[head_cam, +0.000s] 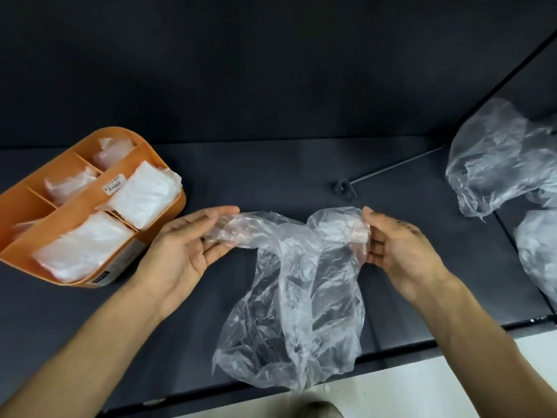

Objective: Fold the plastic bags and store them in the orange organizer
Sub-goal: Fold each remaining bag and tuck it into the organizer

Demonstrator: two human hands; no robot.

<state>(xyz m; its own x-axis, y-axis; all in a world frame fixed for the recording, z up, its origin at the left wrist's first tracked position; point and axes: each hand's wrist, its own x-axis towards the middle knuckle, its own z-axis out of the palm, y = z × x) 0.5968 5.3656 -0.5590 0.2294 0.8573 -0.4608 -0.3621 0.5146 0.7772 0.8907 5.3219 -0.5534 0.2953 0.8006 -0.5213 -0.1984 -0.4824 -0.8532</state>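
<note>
Dark grey tabletop [271, 176] runs under everything, w/ a dark wall behind and a pale floor strip at the near edge.

Your left hand [184, 245] is palm-up w/ fingers mostly straight and spread; the left handle of the clear plastic bag [298, 303] drapes across the fingertips (no real curl round it that you can see). Your right hand [398, 251] pinches the bag's other handle, thumb on top and fingers curled under, the film bunched between them. That bag hangs between both hands at the table's middle, unfolded and crumpled, its lower body spilling over the near edge of the table toward you.

To your left, the orange organizer [36, 233] sits on the table, just beside your left hand but not touching it. Its compartments hold folded bags [141, 194]: two fat white stacks in the near-side sections and smaller folded ones in the far sections (one far-left section looks almost bare, hard to tell). A small label sticks on the centre divider.

At far right lies a pile of loose bags [497, 161], unfolded, well apart from your right hand. Near it, a thin metal rod w/ a small bracket [345, 188] lies flat on the table, beyond the held bag.
</note>
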